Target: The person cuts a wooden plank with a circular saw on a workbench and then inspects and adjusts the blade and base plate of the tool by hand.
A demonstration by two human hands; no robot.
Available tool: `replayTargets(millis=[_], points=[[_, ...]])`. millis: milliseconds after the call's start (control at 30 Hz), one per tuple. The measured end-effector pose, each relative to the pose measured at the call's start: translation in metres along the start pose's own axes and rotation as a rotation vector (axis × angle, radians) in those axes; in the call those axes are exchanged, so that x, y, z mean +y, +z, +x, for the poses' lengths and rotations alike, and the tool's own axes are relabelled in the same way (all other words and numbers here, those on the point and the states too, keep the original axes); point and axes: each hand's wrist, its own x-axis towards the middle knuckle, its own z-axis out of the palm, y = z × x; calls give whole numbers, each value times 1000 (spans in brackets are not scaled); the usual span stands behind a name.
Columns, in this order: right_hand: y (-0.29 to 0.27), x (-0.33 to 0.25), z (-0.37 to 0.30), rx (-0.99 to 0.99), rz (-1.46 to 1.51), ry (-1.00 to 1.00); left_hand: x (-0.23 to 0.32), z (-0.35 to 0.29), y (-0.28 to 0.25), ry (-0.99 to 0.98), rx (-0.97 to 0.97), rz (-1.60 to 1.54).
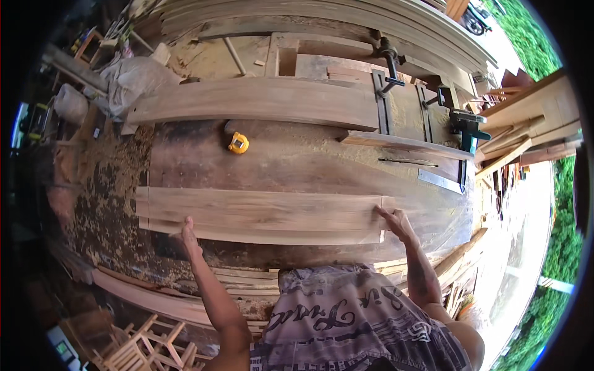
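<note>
A long flat wooden board [266, 213] lies across the workbench in front of me, with a thin line marked across it near each end. My left hand [189, 236] is closed on its near edge towards the left end, thumb up on the wood and the other fingers mostly hidden. At the right end, my right hand [398, 222] holds the board beside the marked line, its fingers bent against the top face. A yellow tape measure [238, 143] sits on the bench beyond the board, out of both hands.
Farther back lies a thicker plank [260, 102]. Dark metal clamps [390, 65] stand near stacked timber [322, 15]. To the right are a metal square [440, 180], a narrow wood strip [408, 143] and a green power tool [470, 131]. Sawdust [111, 185] covers the left side.
</note>
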Motion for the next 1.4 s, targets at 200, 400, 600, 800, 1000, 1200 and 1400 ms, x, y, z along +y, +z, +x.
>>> replayTargets(millis=[200, 400, 600, 800, 1000, 1200, 1400], points=[[-107, -73, 11, 76, -96, -382, 116, 0, 168, 362, -82, 47], [-135, -151, 191, 4, 609, -273, 132, 181, 275, -343, -167, -426], [-109, -181, 320, 188, 534, -62, 119, 261, 322, -363, -165, -191], [-86, -193, 354, 264, 26, -364, 90, 258, 328, -156, -127, 54], [-83, -217, 349, 36, 669, -16, 87, 224, 334, 217, 70, 125], [-113, -162, 369, -14, 772, -206, 103, 206, 343, -9, 120, 213], [-149, -240, 248, -181, 738, -142, 107, 150, 340, -296, -101, -279]])
